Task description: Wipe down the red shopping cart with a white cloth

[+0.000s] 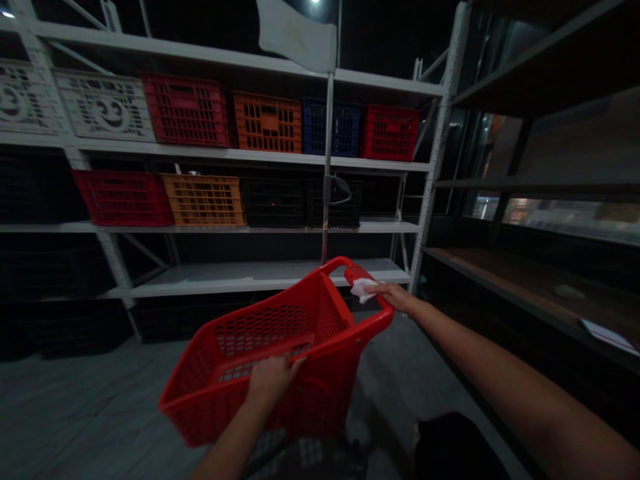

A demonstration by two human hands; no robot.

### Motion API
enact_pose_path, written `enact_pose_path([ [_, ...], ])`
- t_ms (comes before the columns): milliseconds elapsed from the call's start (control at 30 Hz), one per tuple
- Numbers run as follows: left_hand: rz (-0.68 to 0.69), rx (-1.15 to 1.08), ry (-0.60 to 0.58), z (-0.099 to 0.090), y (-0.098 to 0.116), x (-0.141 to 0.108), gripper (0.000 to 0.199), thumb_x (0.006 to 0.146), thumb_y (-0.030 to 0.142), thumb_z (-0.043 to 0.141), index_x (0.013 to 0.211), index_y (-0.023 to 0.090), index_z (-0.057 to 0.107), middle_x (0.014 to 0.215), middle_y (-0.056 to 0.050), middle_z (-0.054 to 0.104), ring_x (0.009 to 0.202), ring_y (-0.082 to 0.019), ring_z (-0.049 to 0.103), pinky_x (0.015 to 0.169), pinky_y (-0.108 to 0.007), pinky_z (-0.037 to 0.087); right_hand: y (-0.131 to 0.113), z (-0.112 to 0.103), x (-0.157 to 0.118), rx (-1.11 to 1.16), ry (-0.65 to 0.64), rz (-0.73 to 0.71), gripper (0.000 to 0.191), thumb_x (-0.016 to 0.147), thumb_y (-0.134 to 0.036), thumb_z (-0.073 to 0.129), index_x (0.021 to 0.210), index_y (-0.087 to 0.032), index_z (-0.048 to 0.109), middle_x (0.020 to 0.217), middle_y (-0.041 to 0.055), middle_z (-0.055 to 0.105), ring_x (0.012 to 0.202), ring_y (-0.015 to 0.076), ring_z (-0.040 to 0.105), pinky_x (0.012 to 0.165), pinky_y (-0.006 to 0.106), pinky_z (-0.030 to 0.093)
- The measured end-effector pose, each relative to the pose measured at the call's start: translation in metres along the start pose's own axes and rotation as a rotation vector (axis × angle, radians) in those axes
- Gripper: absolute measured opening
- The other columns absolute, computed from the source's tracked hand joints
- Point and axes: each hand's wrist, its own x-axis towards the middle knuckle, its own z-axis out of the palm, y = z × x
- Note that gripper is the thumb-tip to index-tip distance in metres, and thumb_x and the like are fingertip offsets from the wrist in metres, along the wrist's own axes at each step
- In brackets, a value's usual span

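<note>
A red plastic shopping cart (310, 393) stands in front of me, its perforated basket pointing left. My left hand (273, 380) is closed over the near rim of the basket, fingers curling inside. My right hand (393, 295) is at the push handle (361, 272) on the right end, with a white cloth (363, 289) pressed under its fingers against the handle. Part of the cloth hangs loose to the left of the fingers. A pole (329, 133) with a grey hand loop and a white flag (300, 37) rises behind the handle.
White metal shelving (250, 155) holds red, orange, blue, white and black crates, such as an orange crate (269, 123). At right, a dark shelf unit (525, 280) carries a flat white item (609, 335). Grey concrete floor (90, 407) lies under the cart.
</note>
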Motion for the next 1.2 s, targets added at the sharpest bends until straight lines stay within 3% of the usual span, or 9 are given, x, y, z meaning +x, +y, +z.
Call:
enact_pose_path([
  [200, -0.009, 0.01, 0.002, 0.0, -0.009, 0.0, 0.06, 0.083, 0.059, 0.021, 0.088, 0.018, 0.065, 0.08, -0.013, 0.069, 0.079, -0.026, 0.064, 0.068, -0.034, 0.046, 0.015, -0.029, -0.03, 0.199, -0.276, 0.036, 0.031, 0.077, -0.024, 0.045, 0.093, -0.015, 0.07, 0.098, 0.0064, 0.068, 0.097, 0.0242, 0.06, 0.091, 0.04, 0.041],
  [300, 0.038, 0.037, 0.018, 0.003, -0.019, -0.001, 0.06, 0.084, 0.058, 0.02, 0.085, 0.018, 0.064, 0.08, -0.012, 0.069, 0.079, -0.026, 0.064, 0.067, -0.034, 0.046, 0.022, -0.049, -0.028, 0.201, -0.017, 0.107, 0.036, 0.079, -0.027, 0.044, 0.105, -0.014, 0.065, 0.105, 0.0082, 0.066, 0.098, 0.025, 0.06, 0.091, 0.042, 0.041],
  [367, 0.052, 0.048, 0.03, 0.005, -0.026, -0.003, 0.061, 0.084, 0.057, 0.018, 0.086, 0.017, 0.064, 0.081, -0.013, 0.07, 0.079, -0.026, 0.064, 0.067, -0.033, 0.045, 0.022, -0.048, -0.018, 0.074, 0.24, 0.056, 0.041, 0.084, -0.029, 0.038, 0.119, -0.019, 0.056, 0.12, 0.0065, 0.058, 0.112, 0.0237, 0.051, 0.1, 0.043, 0.032],
  [400, 0.055, 0.05, 0.029, 0.006, -0.03, -0.004, 0.061, 0.084, 0.057, 0.018, 0.087, 0.017, 0.064, 0.081, -0.012, 0.07, 0.079, -0.026, 0.064, 0.067, -0.033, 0.045, 0.02, -0.042, -0.011, 0.001, 0.264, 0.002, 0.042, 0.086, -0.031, 0.035, 0.124, -0.022, 0.051, 0.126, 0.0049, 0.053, 0.119, 0.0224, 0.045, 0.105, 0.043, 0.025],
  [500, 0.075, 0.039, 0.019, 0.006, -0.039, -0.008, 0.061, 0.083, 0.059, 0.019, 0.087, 0.018, 0.064, 0.08, -0.011, 0.07, 0.078, -0.024, 0.065, 0.066, -0.03, 0.044, 0.015, -0.006, 0.011, -0.155, -0.091, -0.149, 0.043, 0.089, -0.039, 0.034, 0.129, -0.027, 0.045, 0.137, 0.0013, 0.04, 0.13, 0.0208, 0.029, 0.109, 0.043, 0.014],
  [600, 0.131, 0.01, 0.023, 0.006, -0.046, -0.013, 0.061, 0.083, 0.059, 0.018, 0.082, 0.019, 0.064, 0.077, -0.009, 0.07, 0.077, -0.023, 0.064, 0.066, -0.029, 0.043, 0.014, 0.027, 0.038, -0.234, -0.387, -0.11, 0.046, 0.089, -0.045, 0.035, 0.129, -0.026, 0.045, 0.142, 0.0024, 0.032, 0.133, 0.0231, 0.022, 0.109, 0.044, 0.012],
  [867, 0.123, 0.02, 0.031, 0.008, -0.052, -0.006, 0.062, 0.083, 0.06, 0.018, 0.08, 0.019, 0.064, 0.077, -0.009, 0.069, 0.075, -0.021, 0.064, 0.062, -0.027, 0.042, 0.011, 0.042, 0.086, -0.239, -0.371, -0.031, 0.034, 0.09, -0.029, 0.037, 0.114, -0.022, 0.06, 0.126, 0.0024, 0.053, 0.121, 0.0198, 0.043, 0.105, 0.034, 0.028],
  [1067, 0.172, 0.036, 0.041, 0.016, -0.072, 0.001, 0.063, 0.083, 0.061, 0.017, 0.076, 0.018, 0.062, 0.072, -0.009, 0.068, 0.072, -0.022, 0.064, 0.062, -0.028, 0.041, -0.02, 0.017, 0.022, -0.084, -0.494, -0.34, 0.032, 0.091, -0.032, 0.037, 0.11, -0.022, 0.062, 0.117, 0.0019, 0.06, 0.119, 0.0185, 0.045, 0.107, 0.038, 0.022],
  [1200, 0.274, 0.02, 0.075, 0.023, -0.092, 0.001, 0.058, 0.084, 0.058, 0.021, 0.075, 0.018, 0.061, 0.075, -0.008, 0.068, 0.073, -0.021, 0.063, 0.064, -0.027, 0.041, -0.037, 0.004, 0.002, -0.006, -0.515, -0.434, 0.036, 0.093, -0.033, 0.032, 0.113, -0.02, 0.06, 0.114, 0.0051, 0.061, 0.109, 0.0166, 0.052, 0.1, 0.034, 0.032],
])
